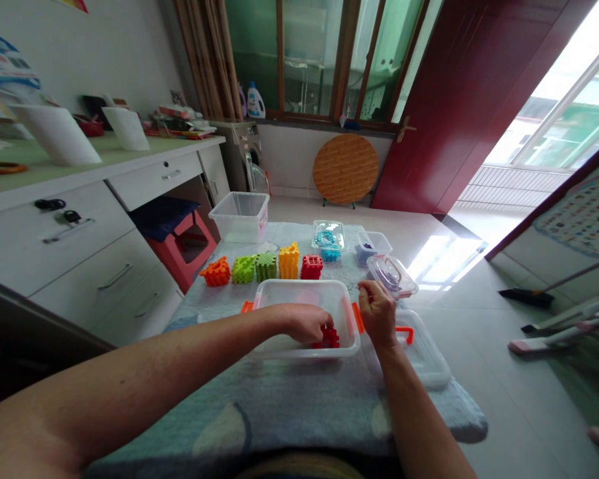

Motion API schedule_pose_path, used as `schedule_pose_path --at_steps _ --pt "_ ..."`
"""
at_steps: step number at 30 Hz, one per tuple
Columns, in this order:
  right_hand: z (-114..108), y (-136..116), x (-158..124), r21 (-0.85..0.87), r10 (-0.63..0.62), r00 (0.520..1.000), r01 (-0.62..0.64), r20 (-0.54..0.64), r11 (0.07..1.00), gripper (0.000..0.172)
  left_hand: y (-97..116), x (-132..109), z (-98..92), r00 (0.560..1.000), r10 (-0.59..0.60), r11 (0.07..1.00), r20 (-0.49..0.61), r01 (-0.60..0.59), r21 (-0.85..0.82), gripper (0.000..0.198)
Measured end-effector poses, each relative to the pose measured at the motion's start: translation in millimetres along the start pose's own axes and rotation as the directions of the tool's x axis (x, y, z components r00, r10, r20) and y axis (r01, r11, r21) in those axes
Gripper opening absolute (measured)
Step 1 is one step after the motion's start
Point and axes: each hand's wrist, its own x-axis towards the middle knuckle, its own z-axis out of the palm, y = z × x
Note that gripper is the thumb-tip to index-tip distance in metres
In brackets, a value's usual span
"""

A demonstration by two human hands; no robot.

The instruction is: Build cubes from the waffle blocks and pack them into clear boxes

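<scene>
One clump of red interlocking blocks [329,338] sits at the near right corner inside a clear bin [299,291], low against its floor. Left hand [305,323] reaches into the bin, fingers curled down and closed on the clump. Right hand [378,313] sits at the bin's right rim beside the orange latch [358,318], fingers folded; whether it grips the rim cannot be told from this angle. Bin otherwise looks bare.

Beyond the bin, five built cubes stand in a row on the counter [289,406]: orange cube [215,272], light-green cube [243,269], dark-green cube [265,266], yellow cube [288,260], red cube [311,267]. Judged from this, five colours are assembled.

Behind the row, a small tub of blue pieces [328,239] and a tub of purple pieces [373,247] hold loose parts, not made up. A lidded tub [392,275] tilts just past the right hand. An empty large tub [239,216] stands at the far left. A flat lid [424,362] lies under the bin's right edge.
</scene>
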Motion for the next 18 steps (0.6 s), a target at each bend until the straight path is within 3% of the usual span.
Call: schedule_pose_path --at_steps 4,7,10,13,18 --pt "0 1 0 -0.004 0.0 1.0 0.0 0.001 1.0 0.018 3 -2 -1.4 0.999 0.007 0.995 -0.037 -0.003 0.1 0.033" --pt "0 2 0 0.011 -0.005 1.0 0.005 -0.001 1.0 0.017 4 -9 -7.4 0.987 0.081 0.983 -0.137 -0.056 0.174 0.033" --pt "0 4 0 0.019 0.002 1.0 -0.003 0.007 1.0 0.017 -1 -17 -18.5 0.949 0.145 0.987 -0.281 -0.118 0.112 0.038" --pt "1 5 0 0.022 0.007 1.0 -0.008 0.023 1.0 0.018 -10 -24 -33.5 0.875 0.115 0.992 -0.47 -0.123 0.013 0.039" --pt "2 5 0 0.02 0.01 0.999 -0.011 0.038 1.0 0.019 -23 -31 -61.8 0.678 0.135 0.991 -0.723 -0.092 0.099 0.028"
